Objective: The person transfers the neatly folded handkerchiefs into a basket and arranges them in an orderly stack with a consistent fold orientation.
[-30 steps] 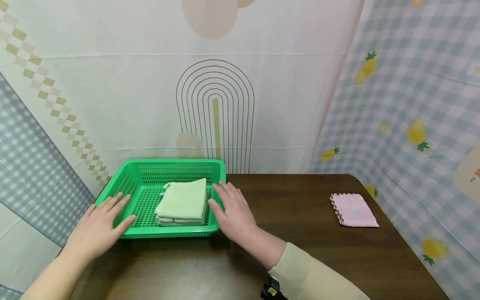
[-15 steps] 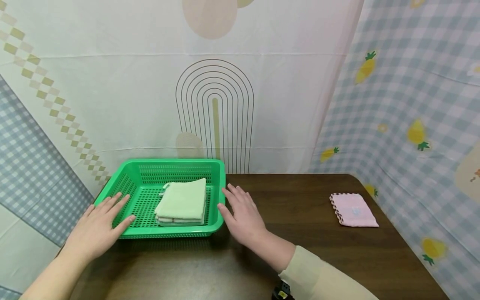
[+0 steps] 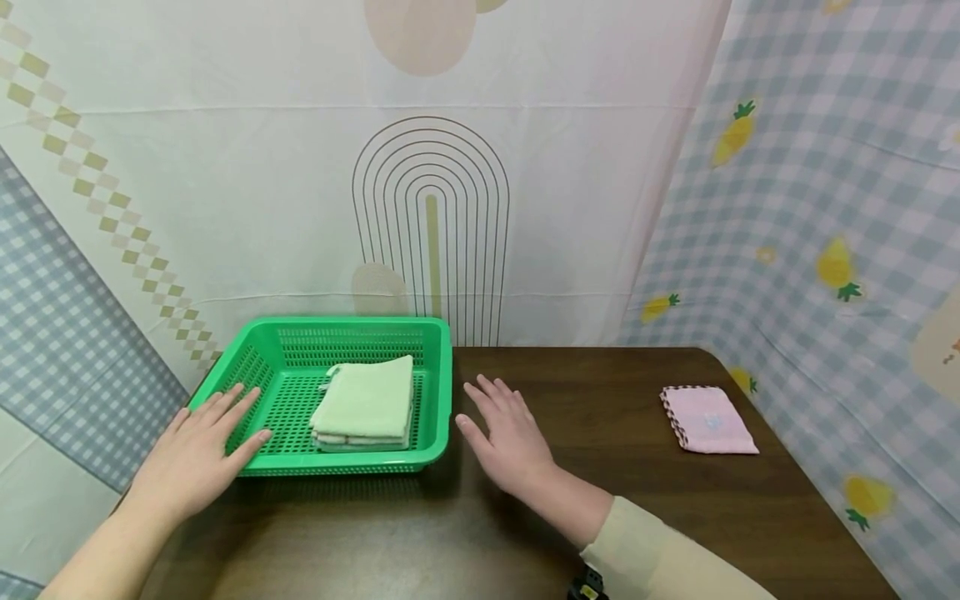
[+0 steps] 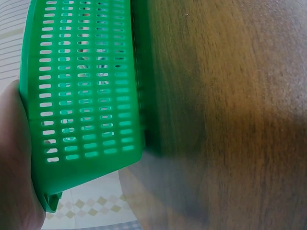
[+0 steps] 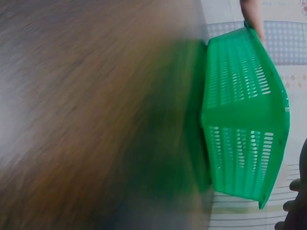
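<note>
A green plastic basket [image 3: 345,458] with slotted walls stands at the back left of the table. Inside it, toward the right, lies a stack of folded cloths with a pale green towel [image 3: 365,400] on top. My left hand [image 3: 197,454] rests on the basket's left front rim, fingers spread and straight. In the left wrist view this hand [image 4: 14,163] touches the rim at the corner. Just right of the basket, apart from its wall, my right hand [image 3: 510,433] hovers over the wood with fingers extended, holding nothing. In the right wrist view its fingers [image 5: 293,206] show dark at the edge.
On the right part of the dark wooden table [image 3: 600,400] lies a folded pink cloth [image 3: 708,421] with a checked edge. Patterned curtains [image 3: 570,208] hang close behind the table and along both sides.
My right hand has moved rightward, from over the basket's right rim to beside the basket. The left hand, the basket and the cloths have stayed in place.
</note>
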`<state>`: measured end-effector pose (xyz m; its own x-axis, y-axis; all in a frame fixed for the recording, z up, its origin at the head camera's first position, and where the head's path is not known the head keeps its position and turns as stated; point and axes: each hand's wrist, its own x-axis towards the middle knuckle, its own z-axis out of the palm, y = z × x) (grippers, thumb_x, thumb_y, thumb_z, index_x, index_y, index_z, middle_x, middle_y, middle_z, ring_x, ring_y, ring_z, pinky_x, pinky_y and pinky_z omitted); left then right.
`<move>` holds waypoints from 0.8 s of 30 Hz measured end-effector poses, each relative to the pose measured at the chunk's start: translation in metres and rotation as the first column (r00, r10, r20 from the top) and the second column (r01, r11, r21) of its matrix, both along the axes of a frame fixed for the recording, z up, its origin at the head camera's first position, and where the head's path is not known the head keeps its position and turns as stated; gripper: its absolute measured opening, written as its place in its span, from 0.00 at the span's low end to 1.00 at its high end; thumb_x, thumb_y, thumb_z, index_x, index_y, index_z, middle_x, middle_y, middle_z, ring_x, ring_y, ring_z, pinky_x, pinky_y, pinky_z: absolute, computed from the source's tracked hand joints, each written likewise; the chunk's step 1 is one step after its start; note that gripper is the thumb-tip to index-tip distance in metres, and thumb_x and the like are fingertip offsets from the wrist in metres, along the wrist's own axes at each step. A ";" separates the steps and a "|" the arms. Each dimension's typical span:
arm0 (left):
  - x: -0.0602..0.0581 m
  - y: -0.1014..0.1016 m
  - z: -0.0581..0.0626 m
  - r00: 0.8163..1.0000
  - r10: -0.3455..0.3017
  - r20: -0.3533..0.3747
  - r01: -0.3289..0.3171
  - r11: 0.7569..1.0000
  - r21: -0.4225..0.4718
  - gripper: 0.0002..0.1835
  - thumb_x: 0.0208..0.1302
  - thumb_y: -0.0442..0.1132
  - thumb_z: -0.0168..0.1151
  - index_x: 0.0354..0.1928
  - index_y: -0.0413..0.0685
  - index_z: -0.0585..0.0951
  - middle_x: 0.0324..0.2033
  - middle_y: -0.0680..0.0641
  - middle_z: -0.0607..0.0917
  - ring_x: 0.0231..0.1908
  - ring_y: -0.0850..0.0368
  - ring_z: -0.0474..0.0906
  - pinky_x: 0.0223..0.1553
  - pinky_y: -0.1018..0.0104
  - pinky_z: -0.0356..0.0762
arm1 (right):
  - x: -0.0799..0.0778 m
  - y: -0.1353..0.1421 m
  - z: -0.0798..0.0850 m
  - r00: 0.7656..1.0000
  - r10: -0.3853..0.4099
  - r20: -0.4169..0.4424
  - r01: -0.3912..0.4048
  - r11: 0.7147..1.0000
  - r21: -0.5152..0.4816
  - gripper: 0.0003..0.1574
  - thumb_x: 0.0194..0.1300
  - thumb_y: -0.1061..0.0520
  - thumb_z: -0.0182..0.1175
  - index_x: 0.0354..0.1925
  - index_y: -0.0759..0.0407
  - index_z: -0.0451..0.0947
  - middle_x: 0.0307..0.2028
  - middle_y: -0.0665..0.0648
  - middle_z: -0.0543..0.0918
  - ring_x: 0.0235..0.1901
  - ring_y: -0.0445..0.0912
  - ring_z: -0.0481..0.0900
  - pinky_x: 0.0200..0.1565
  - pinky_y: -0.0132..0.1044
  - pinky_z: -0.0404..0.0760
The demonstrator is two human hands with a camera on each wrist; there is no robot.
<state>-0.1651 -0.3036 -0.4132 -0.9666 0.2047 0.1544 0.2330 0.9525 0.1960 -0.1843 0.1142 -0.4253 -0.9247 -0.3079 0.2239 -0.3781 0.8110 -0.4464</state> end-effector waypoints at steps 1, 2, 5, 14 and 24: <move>0.000 0.000 0.000 1.000 0.000 -0.001 0.000 1.000 0.000 0.41 0.73 0.65 0.47 0.79 0.51 0.54 0.73 0.33 0.59 0.70 0.27 0.52 0.68 0.29 0.37 | 0.000 0.002 -0.001 1.000 -0.003 0.002 0.003 1.000 0.007 0.42 0.75 0.28 0.34 0.75 0.47 0.61 0.76 0.51 0.58 0.76 0.51 0.50 0.75 0.50 0.46; 0.000 0.000 0.000 1.000 0.001 -0.003 -0.001 1.000 -0.001 0.41 0.73 0.65 0.47 0.79 0.51 0.54 0.73 0.33 0.59 0.70 0.27 0.52 0.68 0.29 0.38 | 0.000 0.005 -0.003 1.000 -0.006 0.005 0.006 1.000 0.015 0.42 0.75 0.28 0.35 0.75 0.47 0.61 0.76 0.51 0.58 0.76 0.51 0.50 0.75 0.50 0.46; 0.000 0.000 0.001 1.000 0.002 -0.010 -0.002 1.000 -0.001 0.41 0.73 0.65 0.47 0.79 0.51 0.54 0.73 0.33 0.59 0.70 0.27 0.52 0.68 0.29 0.38 | 0.000 0.011 -0.005 1.000 -0.017 0.018 0.016 0.999 0.031 0.43 0.74 0.27 0.35 0.75 0.47 0.61 0.76 0.51 0.58 0.76 0.51 0.49 0.75 0.50 0.45; 0.001 0.001 0.001 1.000 0.001 -0.008 -0.001 1.000 -0.006 0.41 0.73 0.65 0.46 0.79 0.51 0.54 0.73 0.33 0.59 0.70 0.27 0.53 0.68 0.29 0.40 | 0.002 0.025 -0.011 1.000 -0.019 0.017 0.018 0.997 0.070 0.42 0.75 0.28 0.37 0.74 0.48 0.63 0.76 0.52 0.59 0.76 0.53 0.51 0.75 0.53 0.47; 0.000 0.000 0.000 1.000 0.000 -0.001 0.000 1.000 -0.005 0.41 0.73 0.65 0.46 0.79 0.51 0.53 0.73 0.33 0.58 0.71 0.27 0.51 0.69 0.30 0.34 | 0.008 0.038 -0.018 0.999 -0.023 0.035 0.019 0.993 0.115 0.41 0.74 0.28 0.39 0.75 0.46 0.62 0.76 0.52 0.58 0.76 0.54 0.50 0.74 0.55 0.45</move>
